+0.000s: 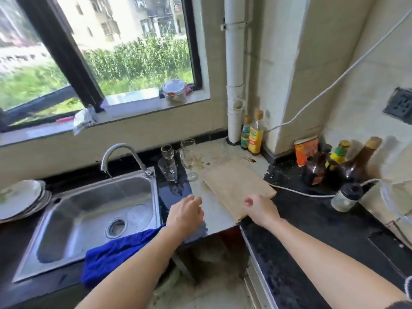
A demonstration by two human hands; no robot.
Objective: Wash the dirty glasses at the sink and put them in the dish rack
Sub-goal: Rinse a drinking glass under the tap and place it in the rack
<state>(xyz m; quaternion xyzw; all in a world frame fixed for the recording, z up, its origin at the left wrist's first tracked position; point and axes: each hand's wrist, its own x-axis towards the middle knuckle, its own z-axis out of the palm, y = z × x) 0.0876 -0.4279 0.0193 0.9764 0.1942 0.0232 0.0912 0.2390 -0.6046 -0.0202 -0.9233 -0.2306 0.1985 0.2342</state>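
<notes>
**Glasses**: four clear pieces, grouped on the dark counter at about two o'clock from the sink (pixel 89 210), against the back wall.
- tumbler (pixel 168 171): faceted, upright, nearest the basin.
- small glass (pixel 166 151): upright, just behind the tumbler at twelve o'clock.
- two stemmed glasses (pixel 188 161): stood at three o'clock of the tumbler, one behind the other. The front one's round foot rested by the far corner of the cutting board (pixel 238 188). Brown spatter marked the pale counter beside them.

**Sink**: steel, single basin, strainer at five o'clock. A thin stream ran from the tap (pixel 121 152). A blue cloth (pixel 116 250) was draped over the front rim.

**Left hand** (pixel 186 214): reached forward, back facing up, over the counter edge at three o'clock of the basin and well short of the glasses. Its fingers were loosely curled downward and close together, with nothing seen in them.

**Right hand** (pixel 259 209): held over the near corner of the cutting board. Its fingers were loosely curled in with the thumb against the forefinger, and nothing was visible between them. Contact with the board could not be told.

**Plates** (pixel 20 199): stacked at nine o'clock of the sink.
</notes>
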